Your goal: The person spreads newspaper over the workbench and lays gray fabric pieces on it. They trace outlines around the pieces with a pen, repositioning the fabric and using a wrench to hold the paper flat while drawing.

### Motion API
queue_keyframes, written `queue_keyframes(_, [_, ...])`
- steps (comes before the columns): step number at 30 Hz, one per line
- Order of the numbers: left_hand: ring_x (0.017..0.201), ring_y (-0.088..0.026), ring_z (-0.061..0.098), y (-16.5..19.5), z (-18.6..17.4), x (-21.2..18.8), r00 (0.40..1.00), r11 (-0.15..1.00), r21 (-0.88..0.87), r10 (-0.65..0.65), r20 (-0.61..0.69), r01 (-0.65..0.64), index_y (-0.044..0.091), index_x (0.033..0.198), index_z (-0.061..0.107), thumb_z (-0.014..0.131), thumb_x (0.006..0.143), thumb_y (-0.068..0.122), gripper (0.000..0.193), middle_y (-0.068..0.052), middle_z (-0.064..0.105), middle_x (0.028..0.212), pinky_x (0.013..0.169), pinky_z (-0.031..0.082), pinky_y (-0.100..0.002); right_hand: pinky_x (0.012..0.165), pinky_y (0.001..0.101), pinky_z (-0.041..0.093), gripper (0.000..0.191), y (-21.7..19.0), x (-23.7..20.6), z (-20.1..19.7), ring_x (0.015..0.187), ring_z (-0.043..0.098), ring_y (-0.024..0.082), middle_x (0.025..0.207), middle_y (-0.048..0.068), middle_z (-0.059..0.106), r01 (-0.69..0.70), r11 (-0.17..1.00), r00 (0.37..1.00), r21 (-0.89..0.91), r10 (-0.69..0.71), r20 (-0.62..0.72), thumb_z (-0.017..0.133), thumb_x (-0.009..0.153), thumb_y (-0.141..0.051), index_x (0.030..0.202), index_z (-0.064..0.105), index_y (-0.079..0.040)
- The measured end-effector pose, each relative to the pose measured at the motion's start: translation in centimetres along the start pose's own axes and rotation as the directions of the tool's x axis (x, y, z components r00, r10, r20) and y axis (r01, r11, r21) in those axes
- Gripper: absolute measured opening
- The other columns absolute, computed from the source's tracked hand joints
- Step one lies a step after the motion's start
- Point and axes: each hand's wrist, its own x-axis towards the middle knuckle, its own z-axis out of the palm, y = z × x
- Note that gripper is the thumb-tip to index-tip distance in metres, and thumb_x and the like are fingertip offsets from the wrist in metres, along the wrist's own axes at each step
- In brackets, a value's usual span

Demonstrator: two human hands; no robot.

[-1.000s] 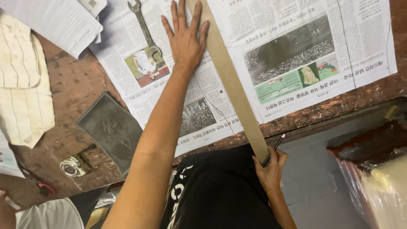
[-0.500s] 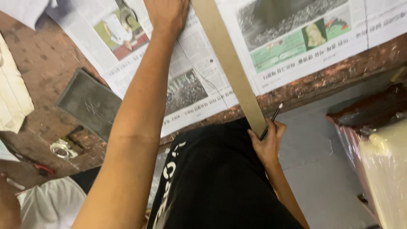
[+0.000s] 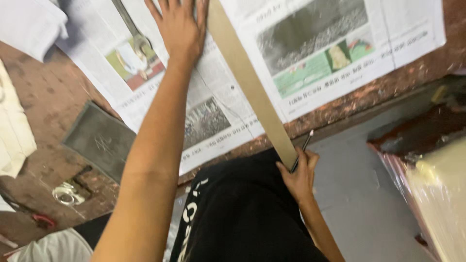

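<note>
Running diagonally — wooden strip (image 3: 252, 87), right hand (image 3: 300, 177) at near end, left hand (image 3: 180, 30) flat beside.

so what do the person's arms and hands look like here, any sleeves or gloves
Both arms are bare along all that shows, with no sleeves in view. The left hand and the right hand wear no gloves, and no rings, watch or bands can be seen on the wrists. The arms are slim. Below them, the person wears black clothing with pale print.

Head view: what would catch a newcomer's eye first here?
A long tan strip runs diagonally across newspaper on the worn brown table. The left hand lies flat beside it up top; the right hand grips its near end with a pencil.
</note>
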Motion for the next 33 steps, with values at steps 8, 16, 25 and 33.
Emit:
queue_keyframes(8, [0.158,-0.039,0.023,-0.7,0.0,0.5,0.994,0.974,-0.203,-0.108,-0.034,0.099,0.015,0.163,0.031,0.057,0.109,0.035,0.063,-0.018,0.025,0.169,0.127,0.008,-0.061,0.098,0.0452,0.048,0.065,-1.3,0.6,-1.4,0.116,0.053,0.037,0.122,0.021,0.05,-0.132,0.99,0.989,0.046,0.134,-0.059,0.089,0.07,-0.019,0.125,0.061,0.0])
queue_keyframes(16, [0.154,-0.044,0.024,1.0,-1.0,-3.8,0.991,0.959,-0.256,-0.132,-0.034,0.119,0.011,0.152,0.049,0.059,0.104,0.026,0.051,-0.025,0.027,0.166,0.124,0.01,-0.062,0.097,0.0452,0.047,0.067,-0.6,6.3,-4.9,0.115,0.053,0.036,0.122,0.021,0.046,-0.182,0.982,0.953,0.047,0.188,-0.237,0.088,0.074,-0.02,0.13,0.059,0.003])
queue_keyframes(25, [0.155,-0.043,0.023,5.2,-0.4,-7.4,0.995,0.992,-0.1,-0.089,-0.053,0.083,0.016,0.149,0.055,0.058,0.102,0.03,0.049,-0.025,0.035,0.163,0.123,0.007,-0.067,0.098,0.0447,0.049,0.068,1.7,16.6,-12.6,0.111,0.054,0.036,0.118,0.019,0.044,-0.105,0.992,0.926,-0.066,0.073,-0.371,0.086,0.074,-0.02,0.133,0.059,0.001])
queue_keyframes(33, [0.156,-0.042,0.026,5.0,1.2,-7.6,0.992,0.992,-0.048,-0.116,-0.054,0.113,0.018,0.144,0.058,0.055,0.099,0.033,0.048,-0.022,0.039,0.162,0.123,0.012,-0.069,0.097,0.0564,0.041,0.072,2.2,30.5,-22.7,0.118,0.057,0.039,0.134,0.017,0.044,-0.123,0.972,0.954,-0.202,0.06,-0.293,0.083,0.078,-0.025,0.141,0.057,-0.004])
